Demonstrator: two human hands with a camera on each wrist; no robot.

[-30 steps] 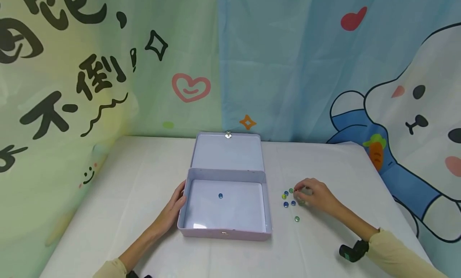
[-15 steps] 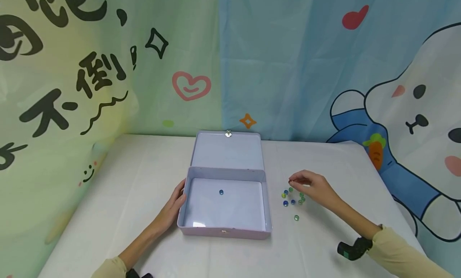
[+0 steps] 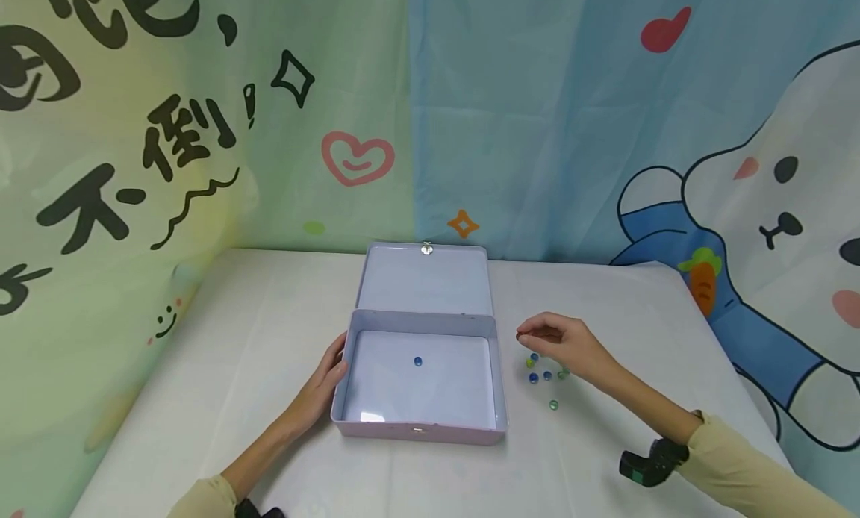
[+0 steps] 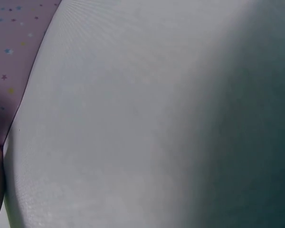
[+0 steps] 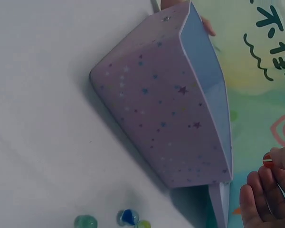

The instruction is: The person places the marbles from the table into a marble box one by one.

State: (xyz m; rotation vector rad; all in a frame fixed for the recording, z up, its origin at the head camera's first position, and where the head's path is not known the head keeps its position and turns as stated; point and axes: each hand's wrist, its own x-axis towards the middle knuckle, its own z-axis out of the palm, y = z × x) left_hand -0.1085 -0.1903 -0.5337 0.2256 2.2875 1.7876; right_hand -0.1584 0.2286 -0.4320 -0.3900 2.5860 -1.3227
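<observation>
A pale lilac tin box (image 3: 419, 431) stands with its lid (image 3: 425, 279) swung back, and one blue marble (image 3: 418, 361) lies on its floor. My left hand (image 3: 321, 387) rests against the box's left wall, its fingers fairly straight along the side. To the right of the box, my right hand (image 3: 567, 345) is raised over the table. Between thumb and forefinger it pinches a red and white marble (image 5: 268, 160), best seen in the right wrist view. Below that hand lie several loose marbles, among them a dark blue marble (image 3: 534, 378) and a green marble (image 3: 554, 405).
A white cloth covers the table (image 3: 282, 301). Behind it hangs a printed curtain (image 3: 497, 130) with a cartoon bear and lettering. Black wrist cameras sit on both forearms, the right camera (image 3: 652, 464) close above the cloth.
My right hand has lifted from the loose marbles and moved left toward the box with the red marble. Inside the box, the blue marble has rolled slightly right. The left hand stays put.
</observation>
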